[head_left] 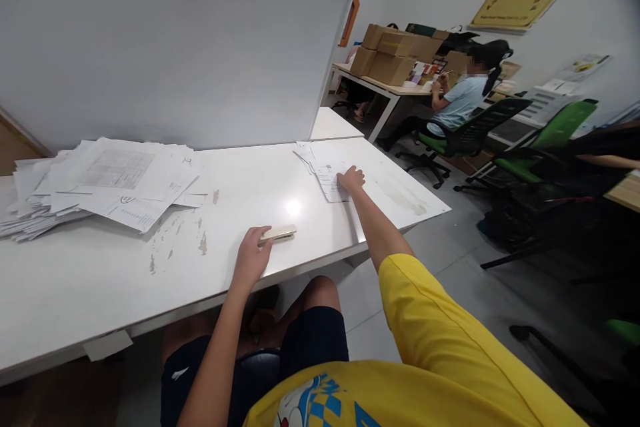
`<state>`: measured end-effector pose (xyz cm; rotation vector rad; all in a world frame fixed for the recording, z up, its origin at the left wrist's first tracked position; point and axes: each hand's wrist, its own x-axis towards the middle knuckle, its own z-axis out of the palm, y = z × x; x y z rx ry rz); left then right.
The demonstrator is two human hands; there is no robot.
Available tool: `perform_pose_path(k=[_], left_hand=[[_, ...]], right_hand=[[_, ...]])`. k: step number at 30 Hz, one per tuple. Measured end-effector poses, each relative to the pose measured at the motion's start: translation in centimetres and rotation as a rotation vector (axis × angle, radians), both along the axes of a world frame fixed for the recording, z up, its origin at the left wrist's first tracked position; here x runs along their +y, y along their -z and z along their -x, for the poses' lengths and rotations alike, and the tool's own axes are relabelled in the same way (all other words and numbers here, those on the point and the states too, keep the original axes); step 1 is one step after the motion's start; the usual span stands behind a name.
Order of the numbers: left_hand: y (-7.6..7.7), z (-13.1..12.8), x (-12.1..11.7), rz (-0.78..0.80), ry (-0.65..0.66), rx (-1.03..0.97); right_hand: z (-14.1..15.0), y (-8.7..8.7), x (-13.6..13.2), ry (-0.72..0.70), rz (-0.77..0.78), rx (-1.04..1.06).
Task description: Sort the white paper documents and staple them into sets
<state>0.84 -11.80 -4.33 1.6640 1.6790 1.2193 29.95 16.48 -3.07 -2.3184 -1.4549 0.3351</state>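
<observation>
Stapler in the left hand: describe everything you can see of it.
The slim, cream-coloured stapler has a dark strip along its lower side; its casing looks plastic. It lies on the white table near the front edge, free end pointing right. The left hand holds the other end, partly hiding it.

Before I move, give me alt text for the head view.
The left hand holds one end of a cream stapler on a white table; the right hand rests on papers farther right. A messy paper stack lies at left, in front of a whiteboard.
</observation>
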Motion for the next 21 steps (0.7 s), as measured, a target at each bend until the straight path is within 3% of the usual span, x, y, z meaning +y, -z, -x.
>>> perform_pose_path(k=[14, 21], left_hand=[[-0.13, -0.07, -0.15, -0.001, -0.001, -0.020], [-0.08, 0.04, -0.06, 0.027, 0.008, -0.002]], right_hand=[[-0.07, 0.04, -0.06, 0.017, 0.011, -0.003], [0.11, 0.93, -0.39, -0.002, -0.054, -0.075]])
